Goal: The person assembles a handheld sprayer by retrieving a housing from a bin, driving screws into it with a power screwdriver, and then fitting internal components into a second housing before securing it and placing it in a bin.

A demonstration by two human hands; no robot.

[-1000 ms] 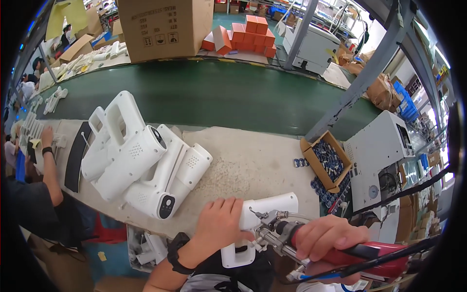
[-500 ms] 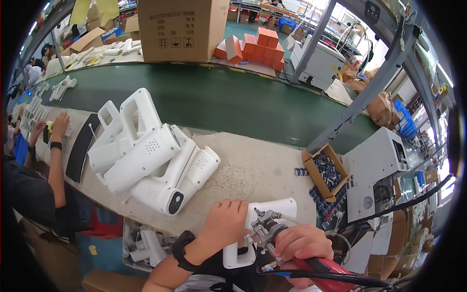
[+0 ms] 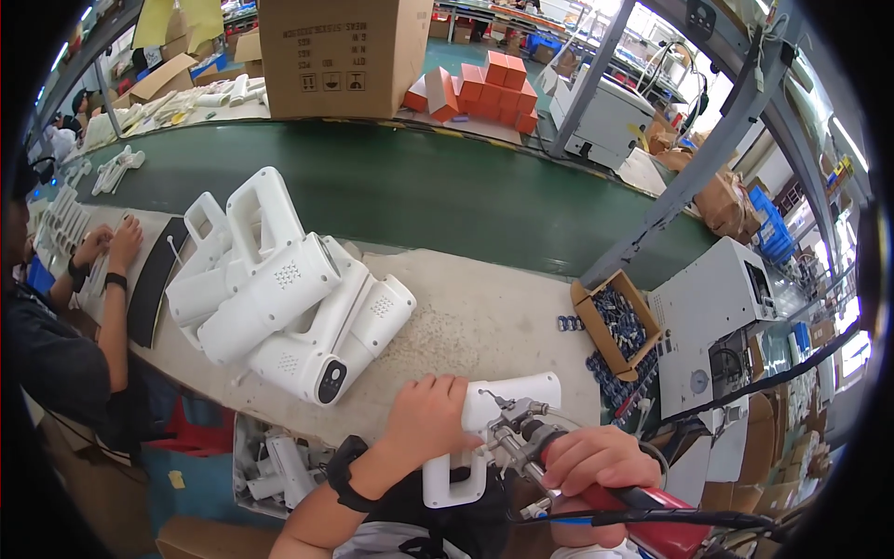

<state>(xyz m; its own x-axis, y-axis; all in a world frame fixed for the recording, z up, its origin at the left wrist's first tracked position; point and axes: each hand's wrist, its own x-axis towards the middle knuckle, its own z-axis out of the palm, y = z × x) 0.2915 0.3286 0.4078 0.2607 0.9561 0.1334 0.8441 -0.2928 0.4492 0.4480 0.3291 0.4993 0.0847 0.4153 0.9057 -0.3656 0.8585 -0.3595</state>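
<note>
My left hand (image 3: 421,419) is closed round a white plastic handheld-device housing (image 3: 529,395) with a looped handle, at the near edge of the bench. A red pneumatic screwdriver (image 3: 663,533) with a metal head (image 3: 521,430) and hoses is gripped in my right hand (image 3: 601,462). Its thin nose overlaps the housing's body; whether they touch I cannot tell. Left of my hands lies a pile of similar white housings (image 3: 275,298), handles up, one with a dark oval button panel (image 3: 331,380).
An open cardboard box of small dark metallic parts (image 3: 619,321) stands at right beside a white machine (image 3: 703,326). A green conveyor belt (image 3: 400,172) runs behind the bench. A co-worker's hands (image 3: 112,244) are at far left. A crate of white parts (image 3: 279,466) sits below the bench.
My right hand and the screwdriver have shifted slightly right relative to the housing. My left hand keeps its hold. The co-worker's hands have come closer together, and the view has shifted slightly.
</note>
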